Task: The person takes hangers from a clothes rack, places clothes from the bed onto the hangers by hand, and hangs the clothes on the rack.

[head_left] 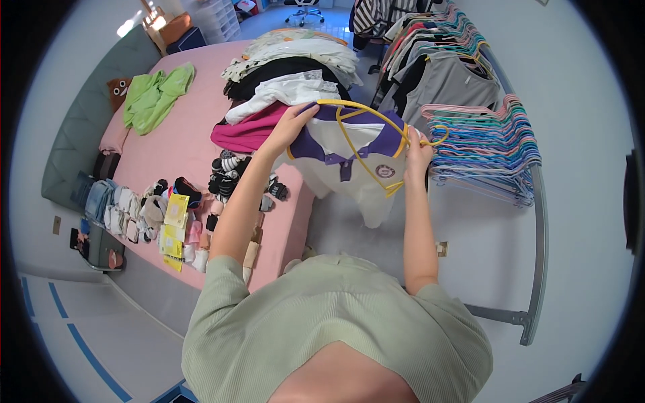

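Pretty bright room tbh
Pink bed (pixel 175 154), tufted grey-green headboard (pixel 74 134), pale walls (pixel 578 121), grey floor (pixel 336 232), swivel chair (pixel 306 13) way in back.

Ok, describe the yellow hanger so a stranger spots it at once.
From the pink bed, look right to the white, purple-collared shirt between the left hand and right hand. The yellow hanger at its collar is hand-held, unlike the racked blue and pink hangers.
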Demonstrator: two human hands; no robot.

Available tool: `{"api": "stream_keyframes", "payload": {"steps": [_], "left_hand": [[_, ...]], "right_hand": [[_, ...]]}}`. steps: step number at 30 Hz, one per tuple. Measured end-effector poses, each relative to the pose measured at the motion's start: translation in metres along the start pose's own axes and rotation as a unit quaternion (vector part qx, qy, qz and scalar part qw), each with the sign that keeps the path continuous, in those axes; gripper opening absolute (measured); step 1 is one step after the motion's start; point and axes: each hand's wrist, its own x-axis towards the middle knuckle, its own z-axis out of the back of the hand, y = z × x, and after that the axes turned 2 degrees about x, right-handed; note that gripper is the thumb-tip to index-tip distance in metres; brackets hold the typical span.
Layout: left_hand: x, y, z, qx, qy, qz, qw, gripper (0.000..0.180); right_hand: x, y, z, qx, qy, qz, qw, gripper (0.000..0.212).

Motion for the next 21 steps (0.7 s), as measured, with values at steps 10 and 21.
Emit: {"api": "stream_keyframes", "payload": {"steps": [10, 21], "left_hand": [[0.019, -0.013, -0.025, 0.348, 0.033, -0.159, 0.923, 0.027], [0.019, -0.008, -0.031, 0.363, 0.075, -0.172, 0.913, 0.033]], "right_hand": [[-0.013, 0.023, -0.009, 0.111, 0.028, 0.024, 0.993, 0.018], [0.000, 0.039, -0.082, 0.219, 0.224, 0.021, 0.949, 0.020]]}}
